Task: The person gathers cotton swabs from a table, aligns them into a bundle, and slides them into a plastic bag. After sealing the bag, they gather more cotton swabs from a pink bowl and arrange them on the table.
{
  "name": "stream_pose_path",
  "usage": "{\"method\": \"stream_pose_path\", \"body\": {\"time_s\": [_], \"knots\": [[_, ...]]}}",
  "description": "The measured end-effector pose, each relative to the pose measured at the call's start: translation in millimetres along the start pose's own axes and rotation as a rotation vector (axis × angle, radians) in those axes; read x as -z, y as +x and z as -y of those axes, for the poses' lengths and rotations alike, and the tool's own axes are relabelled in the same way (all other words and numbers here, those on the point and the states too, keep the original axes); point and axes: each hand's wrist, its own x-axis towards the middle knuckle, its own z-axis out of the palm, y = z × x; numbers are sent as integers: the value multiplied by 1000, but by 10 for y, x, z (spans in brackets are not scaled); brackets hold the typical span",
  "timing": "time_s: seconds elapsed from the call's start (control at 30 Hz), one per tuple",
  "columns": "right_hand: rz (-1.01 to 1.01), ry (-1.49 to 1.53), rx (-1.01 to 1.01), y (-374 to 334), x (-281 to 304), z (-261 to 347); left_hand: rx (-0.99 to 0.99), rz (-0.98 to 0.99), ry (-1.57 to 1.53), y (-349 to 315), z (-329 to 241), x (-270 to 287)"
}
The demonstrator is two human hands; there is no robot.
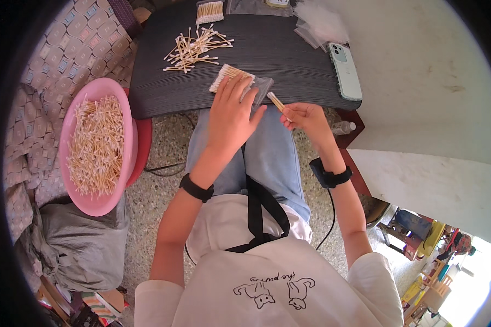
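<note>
Near the front edge of the dark table lies a clear plastic bag (263, 87) with a row of cotton swabs (223, 75) in it. My left hand (233, 117) rests on top of this bag, fingers stretched out and the thumb apart. Part of the bag is hidden under the palm. Just right of the bag's open-looking end, my right hand (310, 120) pinches a small bunch of cotton swabs (275, 100), their white tips pointing up and left. A loose heap of cotton swabs (196, 50) lies on the table beyond my left hand.
A pink basin (65, 147) full of cotton swabs stands at the left on a red stool (144, 147). On the black table (289, 54) are a filled swab pack (209, 12), clear plastic bags (322, 22) and a phone (345, 71) at the right edge. A wall rises at right.
</note>
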Motion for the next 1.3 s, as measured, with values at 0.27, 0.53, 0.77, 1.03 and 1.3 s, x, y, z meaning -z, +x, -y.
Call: {"method": "stream_pose_path", "body": {"time_s": [0.27,0.53,0.77,1.03,1.3], "knots": [[53,210,-100,-30,-118,-18,13,-137,20,-23,64,-112],[133,479,-168,36,-290,53,33,-133,-38,-22,46,-95],[240,794,-207,154,-286,-25,30,-95,-61,-46,57,-99],[207,630,-249,281,-343,83,41,-87,-54,-47,60,-86],[147,448,-280,272,-312,143,238,-108,-161,-11,34,-13]]}}
